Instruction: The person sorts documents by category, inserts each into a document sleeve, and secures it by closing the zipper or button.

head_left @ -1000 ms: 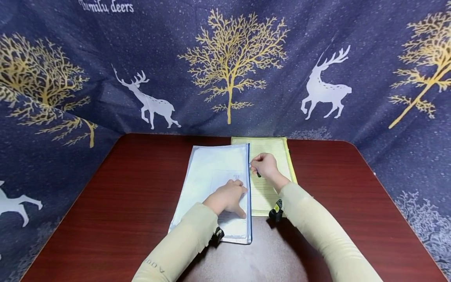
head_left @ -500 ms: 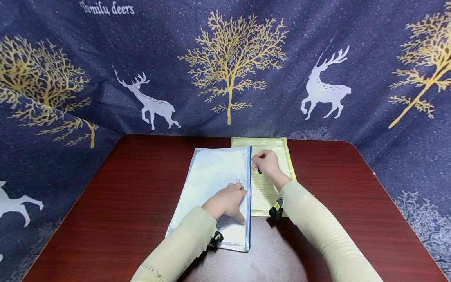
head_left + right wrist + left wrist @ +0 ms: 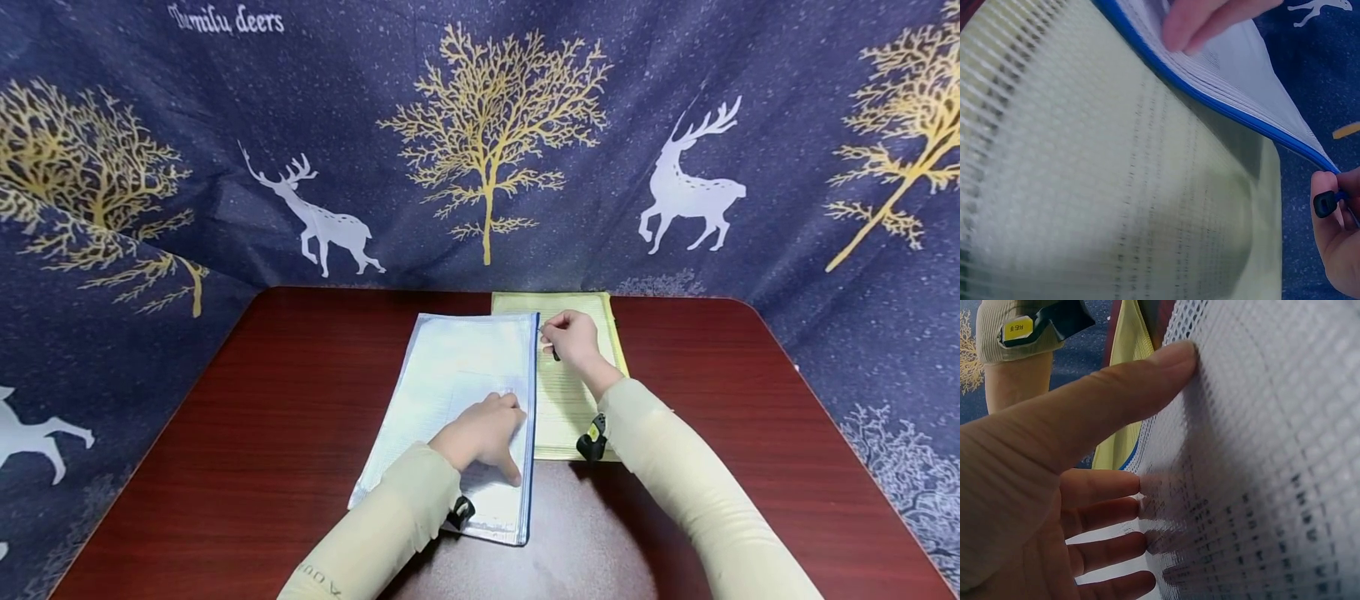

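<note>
A white mesh zipper pouch (image 3: 453,354) with printed paper showing through lies in the middle of the table, its blue zipper (image 3: 1222,111) along the right edge. My left hand (image 3: 486,429) rests on it with fingers spread, thumb and fingertips against the mesh (image 3: 1260,425) in the left wrist view. Close to the far end of that edge, my right hand (image 3: 572,336) pinches the zipper pull, whose dark tab (image 3: 1324,204) sticks out below the fingers. The zipper edge curves up toward this hand in the right wrist view.
Partly under the white pouch lies a yellow mesh pouch (image 3: 566,417), also with printed paper inside. Both rest on a dark red wooden table (image 3: 300,375). A blue cloth (image 3: 570,208) with trees and deer hangs behind the far edge.
My right hand has moved slightly away from me and rightward along with the pinched zipper pull. The white pouch and my left hand have slid a little nearer, the pouch turning slightly.
</note>
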The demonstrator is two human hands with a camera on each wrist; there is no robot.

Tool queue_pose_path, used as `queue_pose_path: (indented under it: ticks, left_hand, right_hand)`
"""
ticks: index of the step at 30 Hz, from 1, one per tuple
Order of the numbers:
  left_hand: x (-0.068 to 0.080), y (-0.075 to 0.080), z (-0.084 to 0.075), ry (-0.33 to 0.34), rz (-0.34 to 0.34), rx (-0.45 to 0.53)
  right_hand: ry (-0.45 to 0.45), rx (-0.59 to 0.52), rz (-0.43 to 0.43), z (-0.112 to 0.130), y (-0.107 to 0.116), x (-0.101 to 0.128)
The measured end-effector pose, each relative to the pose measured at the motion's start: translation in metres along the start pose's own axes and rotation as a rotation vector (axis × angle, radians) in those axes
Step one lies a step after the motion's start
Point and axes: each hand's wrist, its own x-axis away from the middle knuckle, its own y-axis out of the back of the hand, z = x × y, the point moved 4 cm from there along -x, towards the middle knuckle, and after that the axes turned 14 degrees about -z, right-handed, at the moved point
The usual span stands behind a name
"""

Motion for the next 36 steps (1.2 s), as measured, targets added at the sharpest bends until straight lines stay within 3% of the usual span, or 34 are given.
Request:
queue_pose_path:
  ticks: [11,17,26,31,36]
  left_hand:
    - [-0.001,-0.001,-0.003,-0.004,0.014,0.018]
    - [-0.002,-0.003,-0.004,-0.004,0.010,0.016]
    - [-0.003,-0.001,-0.002,0.010,0.008,0.023]
    - [-0.003,0.002,0.010,0.062,0.018,0.092]
    - [-0.003,0.004,0.031,0.127,-0.002,0.156]
  right_hand:
    - [0.029,-0.042,-0.039,0.017,0.010,-0.009]
    - [0.005,-0.019,-0.041,0.010,0.012,-0.009]
    - [-0.036,0.128,0.058,-0.022,0.017,-0.002]
    - [0.032,0.204,0.069,-0.030,0.035,0.004]
    - [0.115,0.318,0.045,-0.029,0.062,0.005]
